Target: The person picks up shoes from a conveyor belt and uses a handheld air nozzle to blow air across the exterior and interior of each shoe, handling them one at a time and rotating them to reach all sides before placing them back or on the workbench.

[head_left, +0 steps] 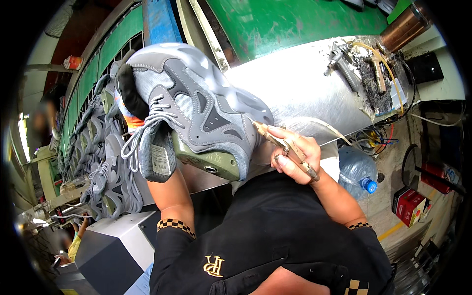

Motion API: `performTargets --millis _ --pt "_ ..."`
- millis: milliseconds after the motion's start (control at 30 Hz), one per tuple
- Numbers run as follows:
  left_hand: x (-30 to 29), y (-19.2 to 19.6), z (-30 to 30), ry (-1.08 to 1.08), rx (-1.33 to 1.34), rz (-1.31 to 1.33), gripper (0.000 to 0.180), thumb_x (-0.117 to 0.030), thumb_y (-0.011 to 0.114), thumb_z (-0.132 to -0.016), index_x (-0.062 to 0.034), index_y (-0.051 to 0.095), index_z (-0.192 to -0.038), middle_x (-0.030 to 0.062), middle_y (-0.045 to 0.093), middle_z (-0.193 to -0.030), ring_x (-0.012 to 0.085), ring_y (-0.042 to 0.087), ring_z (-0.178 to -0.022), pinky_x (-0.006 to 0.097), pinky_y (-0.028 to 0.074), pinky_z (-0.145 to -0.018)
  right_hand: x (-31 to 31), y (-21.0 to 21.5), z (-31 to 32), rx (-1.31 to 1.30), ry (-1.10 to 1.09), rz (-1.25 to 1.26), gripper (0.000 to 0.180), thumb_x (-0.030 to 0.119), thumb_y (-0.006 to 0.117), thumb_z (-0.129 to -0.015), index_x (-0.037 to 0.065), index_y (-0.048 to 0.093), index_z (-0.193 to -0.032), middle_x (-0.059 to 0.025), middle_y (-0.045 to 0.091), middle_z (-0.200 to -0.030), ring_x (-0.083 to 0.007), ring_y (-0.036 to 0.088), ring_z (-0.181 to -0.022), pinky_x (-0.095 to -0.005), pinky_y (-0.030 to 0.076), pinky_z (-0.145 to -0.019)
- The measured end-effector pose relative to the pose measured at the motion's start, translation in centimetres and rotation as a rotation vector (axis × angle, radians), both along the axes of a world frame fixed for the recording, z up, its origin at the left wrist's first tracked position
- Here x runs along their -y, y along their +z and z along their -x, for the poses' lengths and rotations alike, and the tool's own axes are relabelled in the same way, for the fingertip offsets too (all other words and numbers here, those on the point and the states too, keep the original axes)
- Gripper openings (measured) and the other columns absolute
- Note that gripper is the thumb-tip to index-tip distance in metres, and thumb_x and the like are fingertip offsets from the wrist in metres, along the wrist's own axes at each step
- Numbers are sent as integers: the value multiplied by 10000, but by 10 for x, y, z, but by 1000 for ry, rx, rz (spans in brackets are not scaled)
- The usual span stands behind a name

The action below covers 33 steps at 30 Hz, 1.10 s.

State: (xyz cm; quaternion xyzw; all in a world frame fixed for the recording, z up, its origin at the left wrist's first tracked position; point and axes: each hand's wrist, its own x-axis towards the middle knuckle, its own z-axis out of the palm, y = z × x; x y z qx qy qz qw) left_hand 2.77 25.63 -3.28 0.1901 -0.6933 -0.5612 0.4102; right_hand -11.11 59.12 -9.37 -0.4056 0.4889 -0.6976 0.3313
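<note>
Precision matters as we steady the grey sneaker (196,103) above the metal tabletop (305,83), left hand (162,162) hidden beneath it so its grip is unclear, right hand (295,157) clenched on the slim brass tool (285,147), whose tip should ideally hold lightly along the sole seam.

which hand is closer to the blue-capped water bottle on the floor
Right. The right hand, gripping a brass-coloured tool at the shoe's toe, is just up and left of the water bottle. The left hand is hidden under the grey shoe, farther left.
</note>
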Motion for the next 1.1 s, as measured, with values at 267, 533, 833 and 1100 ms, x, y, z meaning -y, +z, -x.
performTargets --millis 267,533,833,1100 --pt "17 -71 -91 94 -81 -434 420 -288 496 -980 -13 501 -1297 119 553 -1301 230 552 -1155 369 456 -971 4 -6 -10 89 2 -2 522 6 552 -778 -56 525 -1296 -79 669 -804 -109 603 -617 -242 486 -613" --pt "-43 -84 -194 306 31 -591 407 -279 485 -993 -23 488 -1309 115 539 -1325 236 546 -1174 381 462 -975 43 -5 -16 -4 1 43 510 23 561 -797 -38 519 -1302 -130 657 -1020 -109 625 -684 -242 496 -668" --pt "-195 -11 -184 341 532 -762 480 -391 455 -998 -13 492 -1292 132 607 -1196 259 619 -1049 383 556 -811 61 -5 -25 81 38 -75 511 49 559 -817 -22 509 -1321 -124 673 -1032 -87 566 -719 -233 467 -711" --pt "-243 -11 -135 123 325 -1220 738 -560 422 -953 17 335 -1406 230 533 -1290 419 592 -1097 472 603 -807 69 -7 -28 320 122 -148 465 91 580 -811 -22 539 -1260 -94 666 -916 -63 549 -671 -230 464 -644"
